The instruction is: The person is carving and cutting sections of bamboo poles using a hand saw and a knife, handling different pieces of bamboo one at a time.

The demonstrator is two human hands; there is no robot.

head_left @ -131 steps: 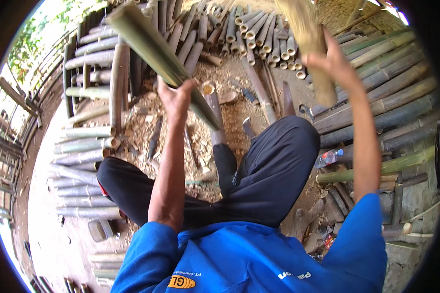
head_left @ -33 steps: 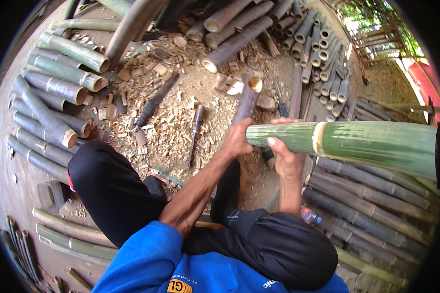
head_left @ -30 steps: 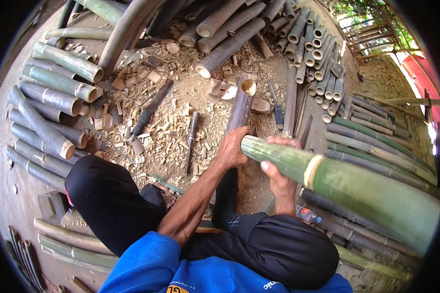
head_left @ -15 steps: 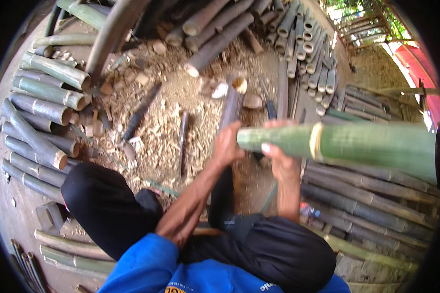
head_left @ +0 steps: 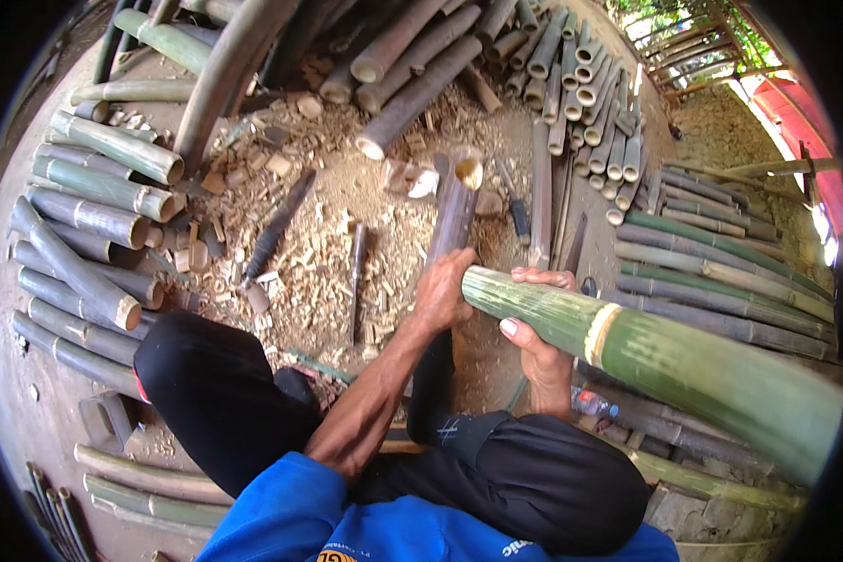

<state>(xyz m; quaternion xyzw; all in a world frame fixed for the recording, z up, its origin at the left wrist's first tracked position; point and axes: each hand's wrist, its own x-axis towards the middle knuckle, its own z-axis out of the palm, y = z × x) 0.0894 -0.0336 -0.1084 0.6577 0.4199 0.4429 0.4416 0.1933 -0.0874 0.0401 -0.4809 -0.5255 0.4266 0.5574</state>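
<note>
A thick green bamboo pole (head_left: 534, 308), with a pale ring at its node (head_left: 600, 334), slants from mid-view down to the right. My left hand (head_left: 443, 295) is closed at its narrower end; the fingers are partly hidden. My right hand (head_left: 540, 361) grips the pole from below, thumb on the near side and fingertips on the far side. Just beyond my left hand, a dark bamboo tube (head_left: 452, 211) stands tilted, its pale open mouth facing up. Wood shavings (head_left: 318, 253) lie around a sheathed knife (head_left: 281, 225) and a thin dark rod (head_left: 358, 281) left of the tube.
Cut bamboo lengths (head_left: 94, 217) lie in a row at left. Stacked tubes (head_left: 581, 89) fill the far side, and long poles (head_left: 721, 281) lie at right. A dark-handled tool (head_left: 517, 211) lies beyond the pole. A plastic bottle (head_left: 593, 404) is beside my right knee.
The green pole's thick right end has swung down toward me, so the pole now slants. My right hand has moved slightly lower with it; my left hand stays at the narrower end.
</note>
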